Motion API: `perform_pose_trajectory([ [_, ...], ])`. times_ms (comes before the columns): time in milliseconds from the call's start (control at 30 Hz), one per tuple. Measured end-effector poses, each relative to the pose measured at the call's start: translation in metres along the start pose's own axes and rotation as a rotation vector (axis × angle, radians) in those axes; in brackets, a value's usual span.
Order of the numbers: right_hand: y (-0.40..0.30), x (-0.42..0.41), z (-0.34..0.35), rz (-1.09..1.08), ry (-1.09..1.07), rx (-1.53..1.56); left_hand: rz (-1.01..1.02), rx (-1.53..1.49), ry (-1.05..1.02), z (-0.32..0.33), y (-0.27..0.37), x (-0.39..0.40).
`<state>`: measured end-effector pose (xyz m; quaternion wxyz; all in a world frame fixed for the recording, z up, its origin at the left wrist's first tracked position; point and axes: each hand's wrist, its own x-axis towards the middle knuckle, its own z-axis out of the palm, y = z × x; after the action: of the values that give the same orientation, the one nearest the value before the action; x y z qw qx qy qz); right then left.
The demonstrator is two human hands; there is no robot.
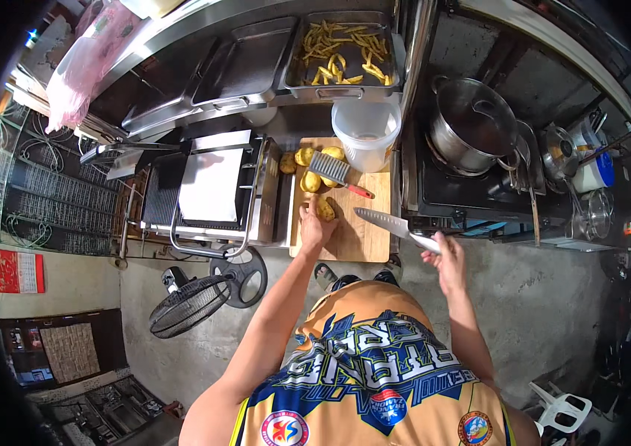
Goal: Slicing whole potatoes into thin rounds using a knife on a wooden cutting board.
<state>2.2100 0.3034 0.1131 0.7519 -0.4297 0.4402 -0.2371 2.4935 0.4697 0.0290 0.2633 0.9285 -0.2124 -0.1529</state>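
Note:
In my right hand [442, 259] is a chef's knife [383, 221] with a dimpled blade and a pale handle, its tip pointing left over the edge of a wooden cutting board [365, 240]. My left hand [316, 226] grips a yellow-skinned potato [325, 209] on the board, thumb and fingers at its sides. Several more potatoes [310, 182] lie just beyond. A crinkle cutter [329, 168] with a red handle rests across some of them. At the board's far end stands a translucent plastic bucket [368, 136].
A metal tray [343, 93] of cut potato strips [343, 44] sits at the back beside another tray [243, 61]. Left of the board is a contact grill [212, 184]. A large pot [474, 125] stands on the stove [449, 192] at right. A fan [193, 306] is on the floor.

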Motion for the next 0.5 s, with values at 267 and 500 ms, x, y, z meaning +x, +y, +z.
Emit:
perform_pose_trajectory([
  [267,0.072,-0.010,-0.030,0.287,-0.338,-0.126,0.025,-1.127,-0.378,-0.030,-0.024,-0.041],
  [500,0.104,-0.001,-0.012,0.273,-0.461,-0.845,0.129,-1.472,-0.479,-0.038,-0.024,-0.075],
])
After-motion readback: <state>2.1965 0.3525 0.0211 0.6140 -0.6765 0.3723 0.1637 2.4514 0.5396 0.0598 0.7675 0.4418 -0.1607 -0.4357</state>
